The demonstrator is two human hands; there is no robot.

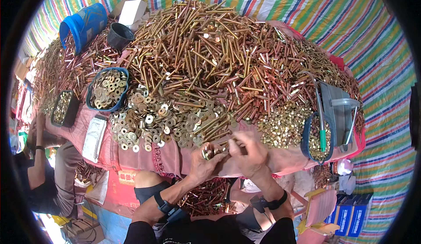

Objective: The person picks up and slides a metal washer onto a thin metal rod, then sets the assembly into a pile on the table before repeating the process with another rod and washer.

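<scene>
My left hand (204, 164) is closed around brass-coloured metal bolts (208, 152) at the front edge of the pink-covered table (186, 158). Their exact number is hidden by my fingers. Close beside it, my right hand (251, 155) is bent toward the left fingertips; motion smears its fingers, and what they hold cannot be made out. Just beyond the hands lies a small bunch of long bolts (215, 129). Flat washers (151, 121) are heaped to the left of it, and small nuts (283, 124) to the right.
A huge pile of long bolts (188, 46) fills the back. A washer basket (90, 99) and nut tub (72, 112) stand left, a blue nut basket (305, 145) right. A blue bucket (90, 26) lies far left. A person (37, 174) sits at left.
</scene>
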